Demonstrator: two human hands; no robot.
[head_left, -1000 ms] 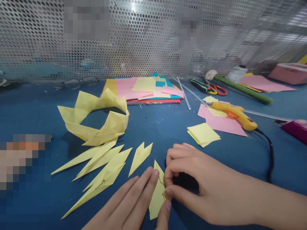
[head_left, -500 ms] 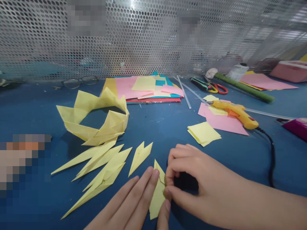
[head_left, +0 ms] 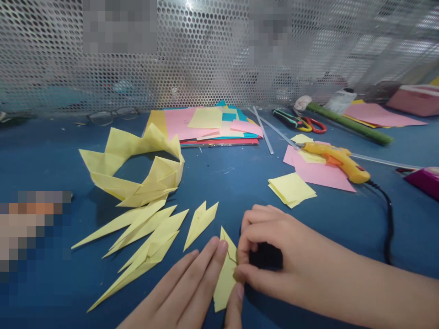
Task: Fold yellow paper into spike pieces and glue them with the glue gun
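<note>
The folded yellow paper (head_left: 224,285) lies nearest, between the two hands, its point aimed away from the person and its blunt end close to the bottom of the view. The left hand (head_left: 181,292) rests flat at its left side, fingers straight and laid together, forefinger tip on the paper, thumb at the right edge. The right hand (head_left: 298,265) arches from the right with fingers curled, thumb and forefinger pinching that same edge.

A narrow strip of blue tabletop (head_left: 219,178) separates the paper from a V-shaped yellow piece (head_left: 200,226). Left of this, long pointed pieces (head_left: 151,253) overlap, reaching up to a spiky yellow paper ring (head_left: 116,146). Just beyond the right hand sit yellow squares (head_left: 292,188); past these, a yellow glue gun (head_left: 343,162) rests on pink sheets (head_left: 318,177). Farther back, a coloured paper stack (head_left: 181,125) lies before a perforated metal screen (head_left: 206,59).
</note>
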